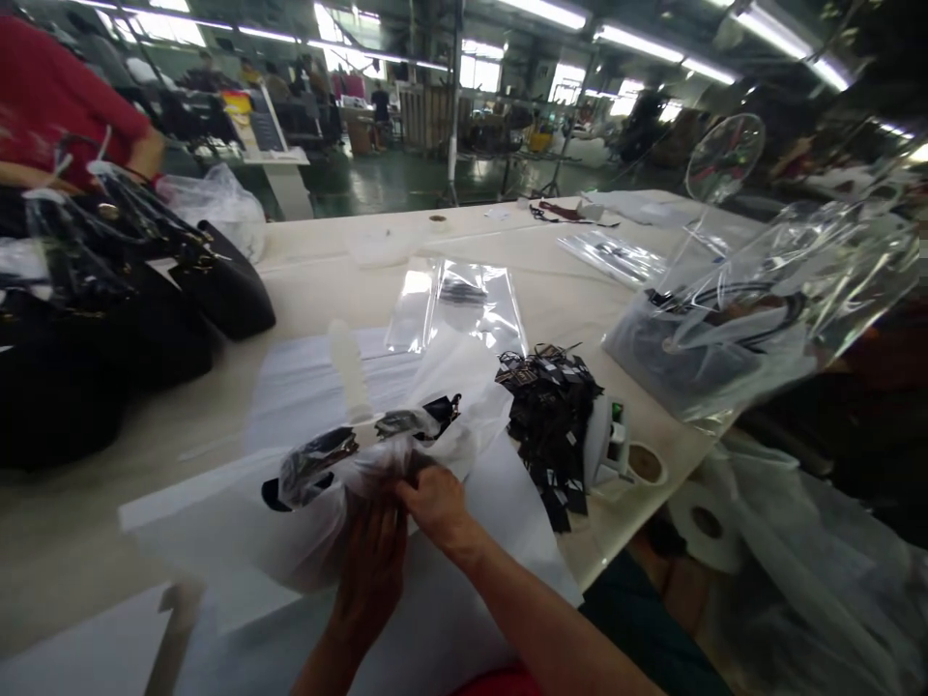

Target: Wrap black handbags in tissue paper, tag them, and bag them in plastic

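Note:
In the middle of the table a handbag with a black strap and metal fittings [435, 411] stands in a translucent white wrapping sheet [311, 541]. My right hand [439, 503] is closed, pinching the near side of the sheet. Just left of it, my left hand [375, 556] lies against the same sheet with its fingers stretched upward and close together. Clear film [326, 454] covers the bag's handle parts. Most of the bag's body is hidden by the wrap and my hands. White paper sheets [478, 590] lie beneath it.
Black hang tags [551, 416] are heaped on the right, beside a tape dispenser [613, 445] and a tape roll [645, 464]. Clear plastic bags [475, 300] lie behind. A bagged handbag [710, 348] stands far right. Black handbags [224, 280] and a red-sleeved person [65, 87] are left.

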A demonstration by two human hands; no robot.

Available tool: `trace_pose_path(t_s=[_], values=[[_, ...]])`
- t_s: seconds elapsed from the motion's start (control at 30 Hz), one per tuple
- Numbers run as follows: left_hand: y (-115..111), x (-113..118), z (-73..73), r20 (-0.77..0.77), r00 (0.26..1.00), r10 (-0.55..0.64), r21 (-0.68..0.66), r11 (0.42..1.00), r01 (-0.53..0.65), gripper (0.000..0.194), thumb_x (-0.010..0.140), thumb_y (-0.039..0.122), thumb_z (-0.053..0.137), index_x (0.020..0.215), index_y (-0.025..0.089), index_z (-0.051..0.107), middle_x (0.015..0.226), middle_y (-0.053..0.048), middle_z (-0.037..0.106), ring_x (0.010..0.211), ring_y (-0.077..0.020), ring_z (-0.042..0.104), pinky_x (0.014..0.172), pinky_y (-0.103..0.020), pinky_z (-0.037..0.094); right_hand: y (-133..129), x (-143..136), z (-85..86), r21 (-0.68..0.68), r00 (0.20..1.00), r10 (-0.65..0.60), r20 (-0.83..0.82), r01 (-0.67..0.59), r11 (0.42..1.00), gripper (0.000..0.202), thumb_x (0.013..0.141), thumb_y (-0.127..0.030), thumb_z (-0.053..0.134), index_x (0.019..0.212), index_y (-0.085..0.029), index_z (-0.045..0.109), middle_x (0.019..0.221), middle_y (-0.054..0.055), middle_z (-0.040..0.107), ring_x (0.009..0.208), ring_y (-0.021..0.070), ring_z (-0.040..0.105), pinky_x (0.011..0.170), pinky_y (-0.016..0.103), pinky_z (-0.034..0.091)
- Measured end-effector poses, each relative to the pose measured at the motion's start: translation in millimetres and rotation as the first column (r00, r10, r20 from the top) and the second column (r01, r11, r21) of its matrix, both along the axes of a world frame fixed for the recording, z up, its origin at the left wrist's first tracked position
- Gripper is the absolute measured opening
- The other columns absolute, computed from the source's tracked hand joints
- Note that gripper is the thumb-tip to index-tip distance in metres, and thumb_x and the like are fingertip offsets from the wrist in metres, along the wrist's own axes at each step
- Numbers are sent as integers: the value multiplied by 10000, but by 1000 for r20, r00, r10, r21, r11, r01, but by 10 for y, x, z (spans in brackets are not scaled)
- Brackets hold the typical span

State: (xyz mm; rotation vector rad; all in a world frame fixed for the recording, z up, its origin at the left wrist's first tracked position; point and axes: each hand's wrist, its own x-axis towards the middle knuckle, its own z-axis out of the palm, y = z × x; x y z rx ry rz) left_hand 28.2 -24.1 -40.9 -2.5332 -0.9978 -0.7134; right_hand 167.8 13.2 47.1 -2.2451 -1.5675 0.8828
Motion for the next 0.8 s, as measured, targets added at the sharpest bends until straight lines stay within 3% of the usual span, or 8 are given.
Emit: trace_pose_path(t_s=[0.13, 0.23, 0.33, 0.57, 0.7, 0.8], values=[[35, -30, 42, -2, 1000, -10, 21, 1000, 10, 615, 826, 19, 369, 1423, 25, 224, 1327, -254, 474, 1338, -342, 304, 1082, -502, 298, -53, -24, -24, 16, 998, 7, 56, -8, 1000, 449, 824, -582, 487, 824, -204, 729, 839, 111, 731, 817, 253, 677, 647, 305, 458], [45, -43, 48, -2, 1000, -18, 40, 999, 18, 629, 821, 13, 393, 1427, 35, 226, 1302, -247, 502, 1341, -342, 297, 1086, -490, 290, -82, 1, -94, -5, 999, -5, 41, 5, 1000, 544, 806, -654, 456, 851, -187, 730, 860, 130, 729, 848, 274, 675, 673, 322, 461], [43, -60, 18, -10, 1000, -9, 22, 1000, 10, 620, 827, 29, 416, 1423, 45, 246, 1299, -241, 507, 1342, -343, 296, 1089, -494, 283, -105, 58, -233, 19, 999, -14, -32, 15, 1000, 590, 795, -700, 429, 823, -193, 728, 827, 113, 731, 823, 260, 680, 646, 299, 450], [40, -71, 46, 9, 1000, -10, -17, 1000, 10, 580, 854, 57, 401, 1421, 98, 284, 1326, -194, 501, 1350, -292, 301, 1122, -465, 240, -150, 209, -558, 59, 998, 22, -64, -19, 998, 428, 799, -610, 531, 703, -235, 715, 760, 46, 731, 759, 206, 676, 599, 245, 420], [28, -34, 178, -25, 1000, 1, -32, 999, -2, 559, 855, 55, 370, 1408, 121, 323, 1377, -141, 467, 1351, -247, 307, 1149, -438, 184, -315, 455, -677, -5, 996, 23, -91, -24, 1000, 301, 790, -479, 616, 662, -219, 699, 694, 31, 717, 695, 183, 665, 558, 220, 404], [-10, -3, 219, -16, 1000, -8, -48, 999, 8, 562, 851, 42, 358, 1405, 128, 330, 1368, -130, 481, 1346, -233, 320, 1154, -433, 167, -530, 811, -761, 41, 990, -7, -138, 12, 999, 325, 837, -413, 564, 613, -196, 657, 572, 12, 669, 575, 144, 624, 527, 205, 388]])
